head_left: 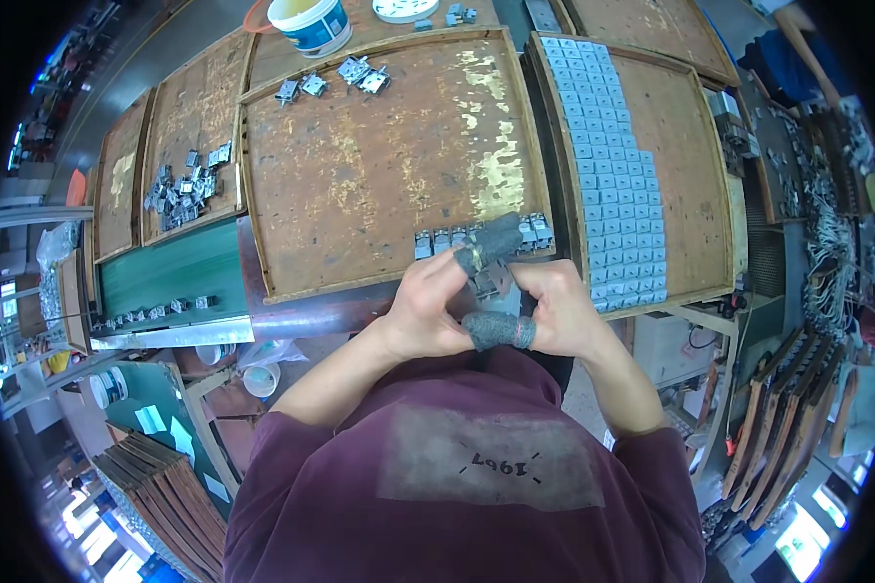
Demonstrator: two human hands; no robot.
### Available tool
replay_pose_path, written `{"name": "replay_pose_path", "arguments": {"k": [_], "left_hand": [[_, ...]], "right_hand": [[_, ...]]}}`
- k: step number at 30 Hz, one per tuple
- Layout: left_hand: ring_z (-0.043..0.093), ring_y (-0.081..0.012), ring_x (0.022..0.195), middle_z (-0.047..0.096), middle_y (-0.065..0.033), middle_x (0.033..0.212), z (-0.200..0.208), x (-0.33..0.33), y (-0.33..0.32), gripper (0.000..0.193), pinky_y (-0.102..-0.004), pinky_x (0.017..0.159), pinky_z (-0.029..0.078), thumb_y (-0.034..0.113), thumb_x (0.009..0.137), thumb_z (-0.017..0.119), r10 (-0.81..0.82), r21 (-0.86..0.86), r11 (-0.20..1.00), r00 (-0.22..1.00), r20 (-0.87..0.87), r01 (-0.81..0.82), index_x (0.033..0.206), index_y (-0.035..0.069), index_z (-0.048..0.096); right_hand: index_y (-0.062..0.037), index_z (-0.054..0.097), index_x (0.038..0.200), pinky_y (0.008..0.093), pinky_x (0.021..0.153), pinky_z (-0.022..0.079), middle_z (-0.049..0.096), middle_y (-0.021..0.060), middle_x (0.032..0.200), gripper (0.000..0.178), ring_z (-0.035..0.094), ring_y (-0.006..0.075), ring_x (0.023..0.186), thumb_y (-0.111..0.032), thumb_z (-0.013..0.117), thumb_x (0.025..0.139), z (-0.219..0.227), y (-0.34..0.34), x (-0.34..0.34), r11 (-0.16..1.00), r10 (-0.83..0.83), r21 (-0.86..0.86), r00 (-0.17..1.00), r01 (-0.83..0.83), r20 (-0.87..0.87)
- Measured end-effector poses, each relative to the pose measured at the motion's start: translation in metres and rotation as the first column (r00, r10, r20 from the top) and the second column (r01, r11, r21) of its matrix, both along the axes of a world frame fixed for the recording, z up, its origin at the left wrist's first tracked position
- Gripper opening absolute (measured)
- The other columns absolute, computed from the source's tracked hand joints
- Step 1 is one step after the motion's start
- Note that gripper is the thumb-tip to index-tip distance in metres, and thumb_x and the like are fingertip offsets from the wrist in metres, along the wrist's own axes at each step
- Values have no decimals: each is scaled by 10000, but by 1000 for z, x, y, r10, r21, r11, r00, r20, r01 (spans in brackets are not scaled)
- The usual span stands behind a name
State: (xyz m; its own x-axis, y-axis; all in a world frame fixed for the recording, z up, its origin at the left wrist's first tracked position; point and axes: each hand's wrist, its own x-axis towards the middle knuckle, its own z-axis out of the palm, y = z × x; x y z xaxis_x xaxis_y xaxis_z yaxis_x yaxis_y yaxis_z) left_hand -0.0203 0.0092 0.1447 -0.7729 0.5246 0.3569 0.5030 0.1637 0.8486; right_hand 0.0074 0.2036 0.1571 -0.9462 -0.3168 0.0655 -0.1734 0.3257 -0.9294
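Observation:
My left hand (432, 299) and my right hand (561, 309) meet close in front of my body, at the near edge of a wooden tray (360, 175). Between them is a small grey metal part (490, 281), partly hidden by the fingers; both hands are closed about it. Dark grey wraps cover some fingers and thumbs. Just beyond the hands, a row of small box-shaped metal parts (441, 240) lies along the tray's near right edge, some hidden behind my left fingers. More loose metal parts (364, 74) sit at the tray's far side.
To the right, a wooden tray (695, 185) holds tight rows of pale blue-grey square parts (608, 175). At left, a heap of metal parts (182, 189) lies in another tray, beside a green belt (170, 267) carrying several parts. A white-and-blue bucket (313, 29) stands at the back.

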Motion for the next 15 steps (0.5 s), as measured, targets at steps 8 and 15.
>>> {"name": "replay_pose_path", "arguments": {"k": [8,15], "left_hand": [[668,-350,1001,621,-212,1182,-20,-7,-3,542,-387,822,542,173,707,816,-64,-127,990,996,-58,56,1187,6,627],[554,-145,1031,521,-55,1187,-66,-49,-86,460,-264,906,497,-88,818,621,205,-150,978,813,545,-146,1263,19,572]], "right_hand": [[-22,680,867,430,663,540,682,206,777,469,692,384,752,-468,777,756,-9,10,-7,989,-52,145,984,27,171],[-32,699,1048,348,742,522,725,142,887,246,684,225,820,-209,670,879,-76,168,-80,608,-766,198,634,769,-110]]}}
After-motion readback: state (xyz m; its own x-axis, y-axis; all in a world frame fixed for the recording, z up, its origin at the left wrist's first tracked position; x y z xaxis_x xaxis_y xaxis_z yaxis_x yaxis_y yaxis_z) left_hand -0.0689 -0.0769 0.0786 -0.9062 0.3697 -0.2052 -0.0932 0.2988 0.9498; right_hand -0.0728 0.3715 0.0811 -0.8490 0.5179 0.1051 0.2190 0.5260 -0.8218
